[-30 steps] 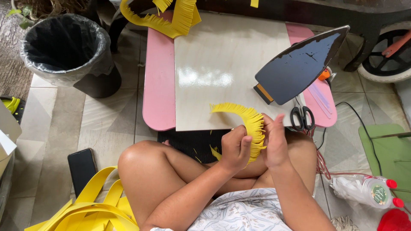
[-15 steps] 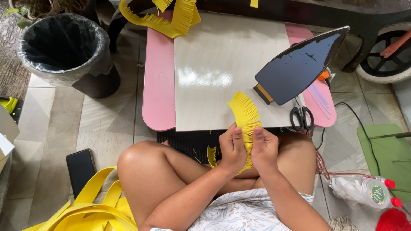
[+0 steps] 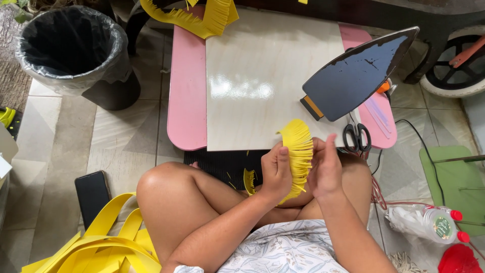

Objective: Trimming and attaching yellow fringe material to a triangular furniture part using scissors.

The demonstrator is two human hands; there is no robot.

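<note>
Legs folded under us, we sit on the floor by a low pink table with a pale board on top. A black bin stands off to the side, and a dark iron stands tilted on the board's edge. Black scissors lie just beside it. Our left hand pinches a yellow fringed strip over our lap. Our right hand touches the strip with loose fingers.
</note>
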